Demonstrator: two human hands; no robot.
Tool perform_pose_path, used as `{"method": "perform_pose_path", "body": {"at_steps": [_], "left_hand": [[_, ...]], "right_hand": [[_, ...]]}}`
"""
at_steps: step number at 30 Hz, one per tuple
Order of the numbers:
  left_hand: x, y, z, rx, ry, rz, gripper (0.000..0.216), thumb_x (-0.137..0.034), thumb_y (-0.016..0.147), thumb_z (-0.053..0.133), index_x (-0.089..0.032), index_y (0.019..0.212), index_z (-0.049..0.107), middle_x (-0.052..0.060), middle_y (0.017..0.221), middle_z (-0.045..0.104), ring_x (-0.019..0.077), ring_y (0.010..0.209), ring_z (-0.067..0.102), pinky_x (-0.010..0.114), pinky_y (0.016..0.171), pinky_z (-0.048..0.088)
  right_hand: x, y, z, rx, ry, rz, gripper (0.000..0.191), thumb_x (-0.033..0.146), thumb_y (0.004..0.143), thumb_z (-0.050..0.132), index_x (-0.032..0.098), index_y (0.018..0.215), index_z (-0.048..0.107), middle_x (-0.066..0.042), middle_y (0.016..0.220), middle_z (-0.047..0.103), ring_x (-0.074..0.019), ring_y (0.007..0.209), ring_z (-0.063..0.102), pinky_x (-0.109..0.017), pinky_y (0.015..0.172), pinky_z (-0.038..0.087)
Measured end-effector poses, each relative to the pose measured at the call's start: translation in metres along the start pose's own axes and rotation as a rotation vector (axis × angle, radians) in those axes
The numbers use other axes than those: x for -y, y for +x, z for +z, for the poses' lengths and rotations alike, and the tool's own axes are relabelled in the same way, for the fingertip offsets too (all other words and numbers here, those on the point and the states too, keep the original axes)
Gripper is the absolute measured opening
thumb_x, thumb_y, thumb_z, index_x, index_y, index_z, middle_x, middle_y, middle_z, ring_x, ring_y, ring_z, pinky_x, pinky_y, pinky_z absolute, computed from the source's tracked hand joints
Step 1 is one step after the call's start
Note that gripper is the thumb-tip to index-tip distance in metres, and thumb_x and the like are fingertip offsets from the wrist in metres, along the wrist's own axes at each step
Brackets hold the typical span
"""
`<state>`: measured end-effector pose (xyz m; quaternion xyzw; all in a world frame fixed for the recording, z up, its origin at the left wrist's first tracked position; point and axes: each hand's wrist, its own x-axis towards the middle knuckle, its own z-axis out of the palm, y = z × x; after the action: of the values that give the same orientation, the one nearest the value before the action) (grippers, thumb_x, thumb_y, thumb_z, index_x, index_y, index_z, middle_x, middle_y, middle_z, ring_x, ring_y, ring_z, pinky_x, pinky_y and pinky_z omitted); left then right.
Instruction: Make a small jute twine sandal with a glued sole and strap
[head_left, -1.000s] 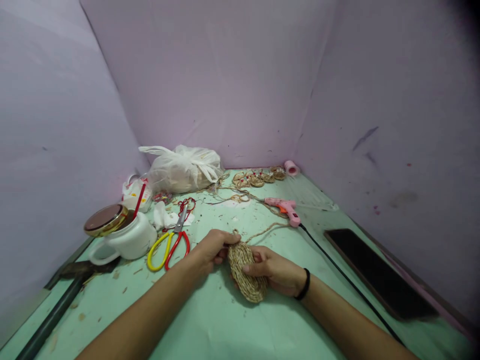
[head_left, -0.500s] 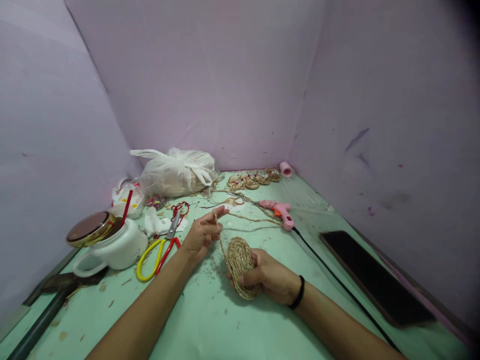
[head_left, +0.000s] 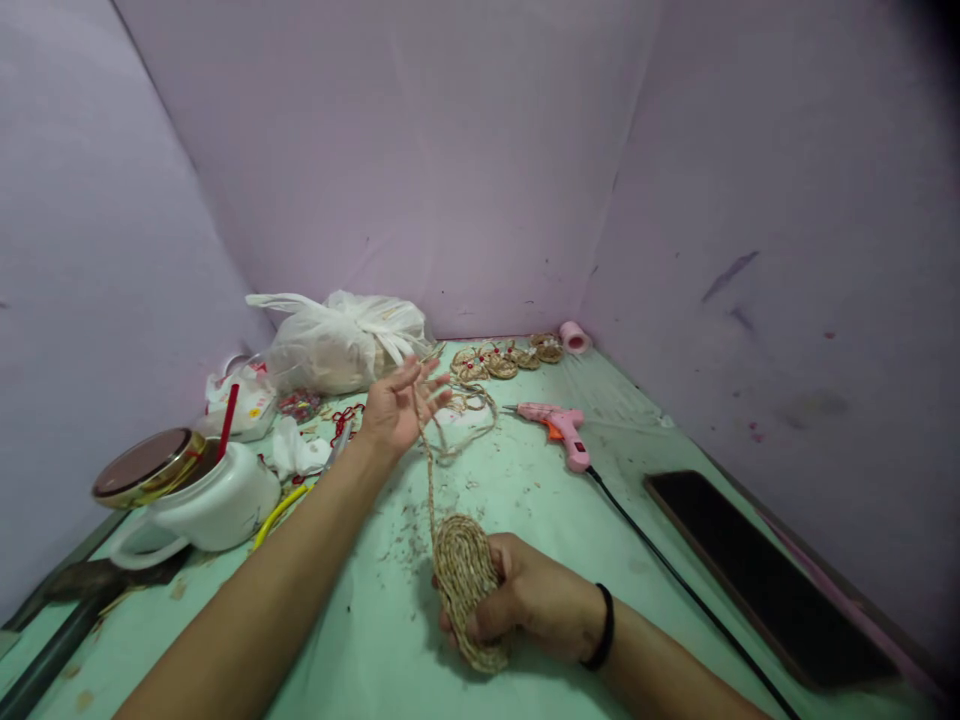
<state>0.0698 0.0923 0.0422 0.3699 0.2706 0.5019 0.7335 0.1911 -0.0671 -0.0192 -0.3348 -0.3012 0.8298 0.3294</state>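
Observation:
My right hand grips a flat oval coil of braided straw cord, thumb on its face and fingers underneath. From the coil's upper left side a cord strand runs up to my left hand. There the fingers are spread and the strand lies across the palm side. Past that hand the cord loops over the table near its loose length. Partly behind my left forearm are yellow-handled scissors; their red handle is hidden.
A pink glue gun with a black cable lies right of centre, a phone farther right. White pot, hammer and plastic bag stand left. Several finished straw pieces and a pink roll sit at the back.
My left hand has moved up and away from the coil and its fingers have spread, drawing out a longer strand. The right hand and coil are lower and slightly left in view.

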Motion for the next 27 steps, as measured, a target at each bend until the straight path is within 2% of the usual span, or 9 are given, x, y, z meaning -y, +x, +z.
{"method": "perform_pose_path", "body": {"at_steps": [2,4,6,8,9,14,18,23,27], "left_hand": [[-0.01,0.005,0.001,-0.047,0.281,0.42,0.053,-0.013,0.066,0.058,-0.025,0.115,0.046,0.003,0.127,0.047,0.0158,0.101,0.054,0.025,0.081,0.046],[-0.018,0.008,-0.004,-0.129,0.698,0.546,0.056,-0.02,0.07,0.057,-0.025,0.123,0.04,0.006,0.125,0.05,0.0174,0.104,0.053,0.027,0.082,0.044],[-0.023,0.009,-0.013,-0.203,1.067,0.292,0.048,-0.03,0.078,0.048,-0.019,0.125,0.039,0.011,0.104,0.063,0.0193,0.088,0.06,0.03,0.071,0.047],[-0.025,0.005,-0.023,-0.245,1.259,0.048,0.048,-0.033,0.076,0.051,-0.012,0.118,0.047,0.012,0.076,0.067,0.0228,0.068,0.063,0.032,0.058,0.046],[-0.026,0.0,-0.027,-0.268,1.308,0.005,0.049,-0.033,0.072,0.055,-0.011,0.116,0.049,0.012,0.069,0.067,0.0244,0.064,0.062,0.032,0.056,0.044],[-0.022,-0.051,-0.027,-0.415,1.59,0.129,0.037,-0.038,0.074,0.049,-0.016,0.102,0.059,0.011,0.08,0.066,0.0233,0.07,0.06,0.029,0.058,0.04],[0.004,-0.097,-0.019,-0.152,1.317,-0.162,0.033,-0.043,0.073,0.046,-0.013,0.064,0.059,0.002,0.052,0.056,0.0102,0.039,0.045,0.021,0.04,0.031],[0.036,-0.118,-0.02,-0.12,0.724,-0.364,0.035,-0.044,0.072,0.047,-0.011,0.074,0.059,-0.005,0.037,0.044,0.0048,0.028,0.029,0.017,0.031,0.018],[0.042,-0.117,-0.018,-0.081,0.468,-0.427,0.027,-0.038,0.067,0.054,-0.011,0.065,0.058,-0.005,0.035,0.041,0.0035,0.029,0.029,0.015,0.029,0.016]], "right_hand": [[0.0,0.002,0.0,-0.018,0.0,0.008,0.038,0.005,0.035,0.073,0.009,0.072,0.065,-0.006,0.063,0.067,-0.0148,0.051,0.06,-0.023,0.047,0.045],[-0.001,0.003,0.0,-0.021,0.0,0.01,0.036,0.005,0.035,0.073,0.009,0.07,0.064,-0.007,0.064,0.067,-0.0148,0.052,0.06,-0.023,0.047,0.045],[-0.002,0.005,0.0,-0.032,0.01,0.0,0.035,0.006,0.036,0.074,0.009,0.069,0.064,-0.007,0.063,0.067,-0.0143,0.052,0.06,-0.023,0.047,0.045],[-0.002,0.005,0.0,-0.052,0.026,-0.016,0.033,0.006,0.037,0.074,0.009,0.068,0.063,-0.007,0.064,0.067,-0.0137,0.052,0.059,-0.023,0.048,0.045],[-0.002,0.006,0.0,-0.063,0.034,-0.022,0.032,0.007,0.038,0.074,0.009,0.068,0.063,-0.007,0.064,0.067,-0.0134,0.052,0.059,-0.023,0.048,0.045],[0.002,0.003,0.001,-0.075,0.031,-0.018,0.029,0.006,0.04,0.072,0.009,0.067,0.063,-0.005,0.062,0.066,-0.0122,0.051,0.058,-0.022,0.049,0.044],[0.003,0.002,0.002,-0.06,0.033,-0.03,0.031,0.003,0.041,0.069,0.011,0.07,0.061,-0.002,0.061,0.065,-0.0119,0.052,0.058,-0.023,0.051,0.044],[0.003,0.0,0.004,-0.012,0.013,-0.036,0.038,0.003,0.044,0.069,0.012,0.081,0.061,-0.003,0.066,0.066,-0.0117,0.055,0.059,-0.022,0.053,0.044],[0.003,-0.002,0.005,0.02,-0.002,-0.014,0.041,0.004,0.046,0.069,0.013,0.085,0.061,-0.003,0.07,0.066,-0.0109,0.056,0.058,-0.022,0.055,0.044]]}}
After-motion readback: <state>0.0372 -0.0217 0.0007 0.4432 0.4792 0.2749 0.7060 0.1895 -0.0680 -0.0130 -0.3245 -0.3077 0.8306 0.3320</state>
